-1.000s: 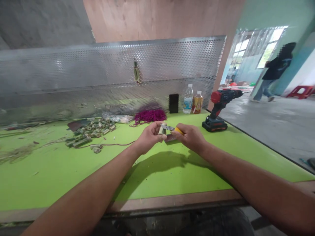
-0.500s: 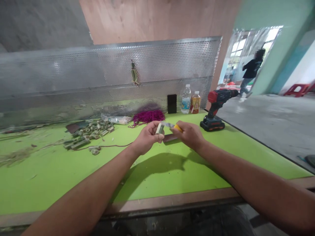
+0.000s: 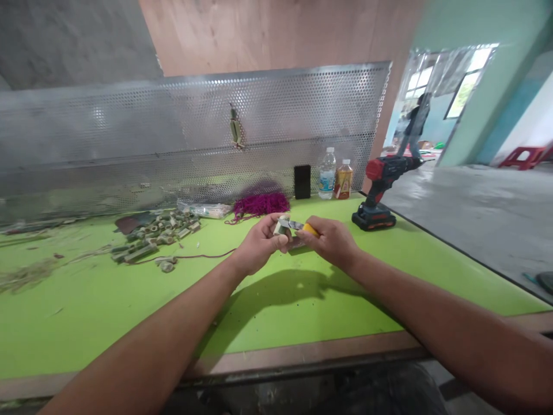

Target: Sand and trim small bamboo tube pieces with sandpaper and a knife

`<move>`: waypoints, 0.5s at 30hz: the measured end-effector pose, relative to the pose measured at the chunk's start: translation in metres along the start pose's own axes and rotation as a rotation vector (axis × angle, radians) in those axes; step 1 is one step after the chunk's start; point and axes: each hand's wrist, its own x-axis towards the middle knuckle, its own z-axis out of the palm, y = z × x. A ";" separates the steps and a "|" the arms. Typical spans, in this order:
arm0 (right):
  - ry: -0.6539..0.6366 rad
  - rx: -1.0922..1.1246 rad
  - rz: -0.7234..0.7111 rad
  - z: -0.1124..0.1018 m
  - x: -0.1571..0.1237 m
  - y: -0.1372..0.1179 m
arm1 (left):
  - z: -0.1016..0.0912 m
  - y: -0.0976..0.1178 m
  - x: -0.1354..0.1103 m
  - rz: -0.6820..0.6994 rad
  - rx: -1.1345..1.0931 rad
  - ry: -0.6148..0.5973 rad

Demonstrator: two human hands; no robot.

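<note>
My left hand (image 3: 261, 245) pinches a short pale bamboo piece (image 3: 281, 228) above the green table (image 3: 108, 311). My right hand (image 3: 330, 242) holds a yellow-handled utility knife (image 3: 310, 230), and its metal blade (image 3: 296, 225) meets the bamboo. Both hands are close together, partly hiding the bamboo. Beneath them lies a flat dark brown piece (image 3: 298, 244), mostly covered. To the left of my hands sits a heap of cut bamboo pieces (image 3: 151, 235).
Fibrous shavings (image 3: 26, 274) lie at the table's left. Along the back stand magenta yarn (image 3: 261, 204), a phone (image 3: 302, 181), a water bottle (image 3: 327, 173), a juice bottle (image 3: 343, 180) and a cordless drill (image 3: 375, 193), before a perforated metal sheet (image 3: 129, 132). A person (image 3: 413, 132) walks beyond the doorway.
The knife blade has come in against the bamboo piece, with my hands closer together. The person in the background has walked farther away through the doorway.
</note>
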 end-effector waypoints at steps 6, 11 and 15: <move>0.039 -0.089 0.213 -0.003 0.014 0.025 | 0.000 0.005 -0.003 -0.033 0.120 -0.045; 0.062 0.006 0.063 -0.004 0.011 0.021 | 0.003 0.011 -0.003 -0.083 0.236 0.069; -0.012 0.012 -0.033 -0.002 0.002 0.004 | 0.004 0.012 -0.001 -0.080 0.254 0.101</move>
